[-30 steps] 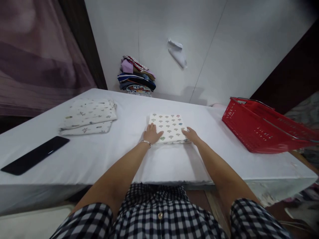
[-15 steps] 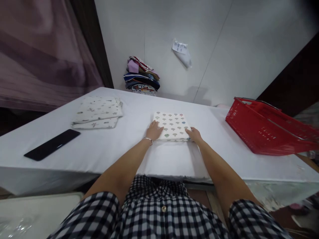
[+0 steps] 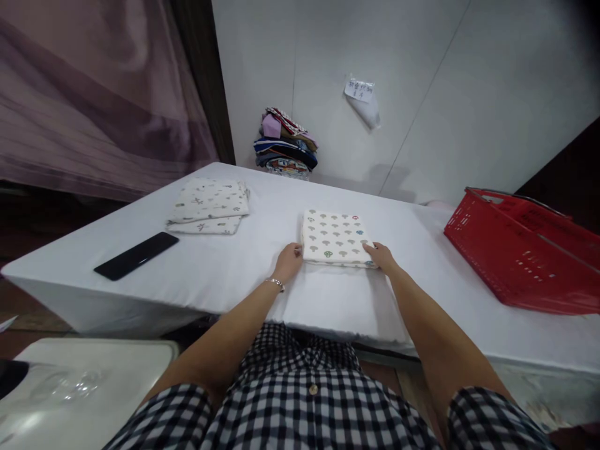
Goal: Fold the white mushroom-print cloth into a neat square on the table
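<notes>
A folded white cloth with a mushroom print (image 3: 335, 237) lies in the middle of the white table (image 3: 328, 300). My left hand (image 3: 288, 261) curls its fingers on the cloth's near left corner. My right hand (image 3: 382, 256) grips the near right corner, with its fingers on the edge. Both hands pinch the folded cloth at its near side. A thin bracelet sits on my left wrist.
A stack of folded white printed cloths (image 3: 209, 205) lies at the back left, with a black phone (image 3: 135, 255) nearer the left edge. A red plastic basket (image 3: 520, 250) stands at the right. A pile of coloured fabrics (image 3: 285, 144) sits against the wall.
My hands have slid from on top of the folded cloth back to its near corners, where they now grip it. The view has turned to the left.
</notes>
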`<action>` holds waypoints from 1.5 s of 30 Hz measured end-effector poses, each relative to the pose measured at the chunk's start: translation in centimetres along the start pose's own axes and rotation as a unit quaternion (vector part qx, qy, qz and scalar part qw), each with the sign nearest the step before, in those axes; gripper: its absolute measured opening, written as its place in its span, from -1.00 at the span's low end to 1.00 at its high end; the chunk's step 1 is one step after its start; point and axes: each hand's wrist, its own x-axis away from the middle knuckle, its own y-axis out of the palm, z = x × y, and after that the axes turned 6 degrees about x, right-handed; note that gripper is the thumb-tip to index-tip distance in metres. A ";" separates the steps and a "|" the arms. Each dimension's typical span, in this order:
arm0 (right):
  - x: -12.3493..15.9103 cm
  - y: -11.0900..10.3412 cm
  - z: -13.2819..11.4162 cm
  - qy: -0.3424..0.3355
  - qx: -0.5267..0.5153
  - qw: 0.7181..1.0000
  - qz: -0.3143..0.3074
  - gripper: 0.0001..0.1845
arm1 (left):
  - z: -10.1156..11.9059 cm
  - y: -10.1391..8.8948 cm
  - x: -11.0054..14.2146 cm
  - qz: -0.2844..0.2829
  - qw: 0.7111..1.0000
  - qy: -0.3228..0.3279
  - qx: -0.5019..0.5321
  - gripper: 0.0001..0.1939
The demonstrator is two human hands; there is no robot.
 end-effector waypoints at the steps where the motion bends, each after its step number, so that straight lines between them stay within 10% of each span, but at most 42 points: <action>1: 0.2 -0.1 -0.3 -0.005 0.021 1.000 0.006 -0.42 | 0.2 0.0 0.4 0.005 1.000 0.011 -0.019 -0.63; 6: 2.1 -0.2 -2.7 -0.169 0.116 0.975 0.092 -0.45 | 1.0 0.2 1.4 0.015 0.995 0.054 -0.078 -0.61; 13: 5.3 2.8 -7.1 -0.384 0.142 0.912 0.025 -0.47 | 1.4 0.4 1.7 0.058 0.977 0.047 -0.201 -0.71; 40: 6.7 7.2 -10.9 -0.459 0.198 0.864 -0.051 -0.30 | 0.8 -0.7 1.0 0.021 0.986 0.046 -0.156 -0.93; 45: 6.6 7.8 -10.5 -0.467 0.206 0.859 -0.037 -0.29 | 2.0 -1.8 -1.3 0.062 0.997 0.024 -0.050 -0.63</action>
